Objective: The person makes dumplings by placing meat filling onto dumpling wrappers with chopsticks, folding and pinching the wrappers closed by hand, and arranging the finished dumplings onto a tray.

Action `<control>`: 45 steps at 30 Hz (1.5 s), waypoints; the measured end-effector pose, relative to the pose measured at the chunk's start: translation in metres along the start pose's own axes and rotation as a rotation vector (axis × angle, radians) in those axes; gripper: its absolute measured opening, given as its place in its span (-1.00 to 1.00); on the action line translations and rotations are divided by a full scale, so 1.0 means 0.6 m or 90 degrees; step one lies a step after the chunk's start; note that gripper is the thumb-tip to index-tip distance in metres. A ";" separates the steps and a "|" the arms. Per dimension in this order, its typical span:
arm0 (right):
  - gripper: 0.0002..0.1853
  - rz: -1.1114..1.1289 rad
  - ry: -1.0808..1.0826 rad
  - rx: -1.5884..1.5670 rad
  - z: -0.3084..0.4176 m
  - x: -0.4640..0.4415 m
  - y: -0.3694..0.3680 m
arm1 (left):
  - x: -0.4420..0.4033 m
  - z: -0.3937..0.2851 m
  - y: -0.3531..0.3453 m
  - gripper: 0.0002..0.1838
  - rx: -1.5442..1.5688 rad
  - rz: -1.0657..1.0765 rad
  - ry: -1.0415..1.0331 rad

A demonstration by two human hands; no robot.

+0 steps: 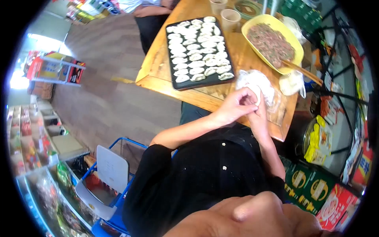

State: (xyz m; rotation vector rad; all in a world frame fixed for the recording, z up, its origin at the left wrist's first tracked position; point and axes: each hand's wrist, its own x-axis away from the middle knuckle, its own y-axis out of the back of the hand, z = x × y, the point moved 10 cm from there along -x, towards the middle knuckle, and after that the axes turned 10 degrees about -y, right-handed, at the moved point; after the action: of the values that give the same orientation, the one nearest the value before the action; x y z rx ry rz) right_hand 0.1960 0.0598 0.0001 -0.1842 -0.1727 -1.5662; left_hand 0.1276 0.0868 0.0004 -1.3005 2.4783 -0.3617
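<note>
The left hand [238,104] and right hand [258,118] were together, clamped on pale dough [257,93] over the wooden table's [158,75] corner, near a dumpling tray [171,67]. Stocked shelves [29,138] and a chair [112,168] stood leftward.

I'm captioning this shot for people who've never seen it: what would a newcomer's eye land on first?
Probably the black tray at the table's left, lined with rows of pale dumplings. Next, the yellow bowl of minced filling to its right, chopsticks jutting over the rim. Then, nearer the wearer, the left hand and right hand together at a pale piece of dough.
</note>
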 end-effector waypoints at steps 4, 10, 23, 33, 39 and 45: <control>-0.22 -0.008 -0.001 -0.006 0.006 0.001 -0.003 | 0.000 -0.002 0.001 -0.79 0.038 -0.014 0.004; -0.22 -0.004 -0.001 0.004 0.000 0.000 -0.002 | 0.002 -0.001 0.000 -0.82 0.054 -0.007 -0.003; -0.16 0.004 0.010 0.007 -0.001 0.002 -0.004 | 0.008 -0.008 0.000 -0.88 0.037 0.000 -0.018; -0.15 0.011 -0.008 0.003 -0.010 0.004 -0.001 | 0.008 -0.007 0.002 -0.88 0.006 -0.017 -0.022; -0.15 0.012 -0.009 0.032 -0.006 0.005 -0.003 | 0.008 -0.009 0.003 -0.89 0.021 -0.024 -0.029; -0.15 0.006 -0.024 0.030 -0.001 0.005 -0.006 | 0.009 -0.013 0.004 -0.91 0.026 -0.030 -0.024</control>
State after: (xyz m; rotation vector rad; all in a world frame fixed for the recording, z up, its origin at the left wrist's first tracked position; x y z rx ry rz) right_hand 0.1924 0.0566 0.0002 -0.1770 -0.2375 -1.5484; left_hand 0.1201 0.0844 0.0059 -1.3383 2.4002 -0.3921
